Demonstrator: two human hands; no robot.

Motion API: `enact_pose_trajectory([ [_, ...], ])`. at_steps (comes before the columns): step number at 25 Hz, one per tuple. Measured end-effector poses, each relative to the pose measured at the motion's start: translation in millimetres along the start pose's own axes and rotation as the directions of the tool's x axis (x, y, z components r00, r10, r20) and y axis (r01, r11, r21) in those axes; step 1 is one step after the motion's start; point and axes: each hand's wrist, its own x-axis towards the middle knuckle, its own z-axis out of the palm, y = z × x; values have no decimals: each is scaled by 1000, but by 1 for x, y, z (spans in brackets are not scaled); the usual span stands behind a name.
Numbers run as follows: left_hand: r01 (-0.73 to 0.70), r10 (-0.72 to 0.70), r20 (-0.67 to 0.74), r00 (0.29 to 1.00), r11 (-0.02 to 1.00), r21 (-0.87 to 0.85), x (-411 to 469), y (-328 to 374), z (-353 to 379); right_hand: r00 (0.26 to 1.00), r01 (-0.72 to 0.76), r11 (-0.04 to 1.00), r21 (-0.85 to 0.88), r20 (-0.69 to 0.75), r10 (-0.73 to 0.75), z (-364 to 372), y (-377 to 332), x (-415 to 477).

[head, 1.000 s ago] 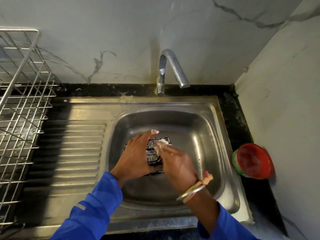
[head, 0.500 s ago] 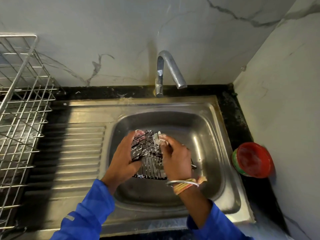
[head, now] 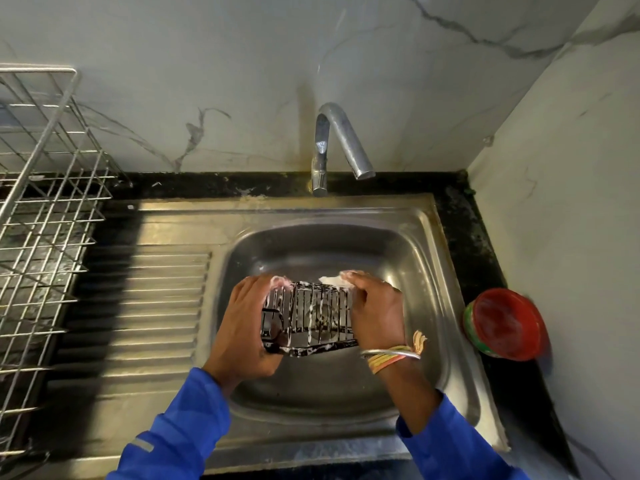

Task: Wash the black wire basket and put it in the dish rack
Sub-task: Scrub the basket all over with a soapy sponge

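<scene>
- The black wire basket [head: 311, 317], rectangular and streaked with white foam, is held over the middle of the stainless steel sink [head: 433, 271] bowl, between both hands.
- The left hand [head: 247, 327] grips the basket's left end, fingers curled over its far edge.
- The right hand [head: 375, 313] covers the right end; its curled fingers hold a white soapy pad [head: 330, 279] against the basket's far right corner.
- The silver wire dish rack [head: 45, 216] stands at the bench's left edge, well apart from the basket.
- A curved chrome tap [head: 332, 147] rises at the sink's back edge.
- A round red tub [head: 505, 323] sits just beside the sink's right edge.
</scene>
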Motion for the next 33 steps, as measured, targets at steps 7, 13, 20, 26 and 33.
enact_pose_trajectory([
  [7,-43,39,41,998,994,104,6,1,-1,925,364,931,-22,128,-359,-12,-7,3],
  [13,-16,14,42,999,998,61,4,3,2,900,418,903,101,93,-427,-10,-30,-6],
  [20,18,-19,-20,1000,999,-43,-1,2,6,900,429,903,-6,-82,-428,-11,-14,-15],
  [26,23,-35,-117,992,994,-105,0,-6,1,910,400,916,-33,-106,-402,-11,-1,-21],
  [33,64,-89,-135,987,982,-177,-3,-1,5,969,219,960,172,75,-235,-9,-44,-15],
])
